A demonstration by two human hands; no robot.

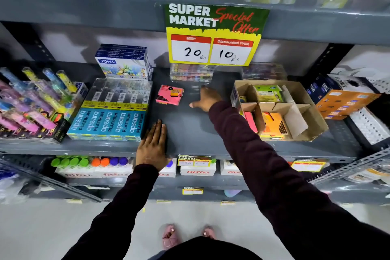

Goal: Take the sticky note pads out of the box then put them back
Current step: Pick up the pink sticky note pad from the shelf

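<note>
1. My left hand (152,146) lies flat on the near edge of the grey shelf (190,129), fingers straight out, holding nothing.
2. My right hand (206,99) reaches farther in over the bare middle of the shelf. It is open with the fingers spread, and it holds nothing.
3. One pink sticky note pad (169,94) (with an orange label on top) lies on the shelf, just left of my right hand and not touching it.
4. The cardboard box (304,112) sits to the right on the same shelf. It has little walls inside that make spaces.
5. A pink pad (250,121) and an orange pad (274,125) stand in the near spaces of the box. A green pack (268,93) is in a far space.
6. Blue pencil boxes (109,122) sit just left of my left hand.
7. A yellow price sign (213,36) hangs above the shelf.
</note>
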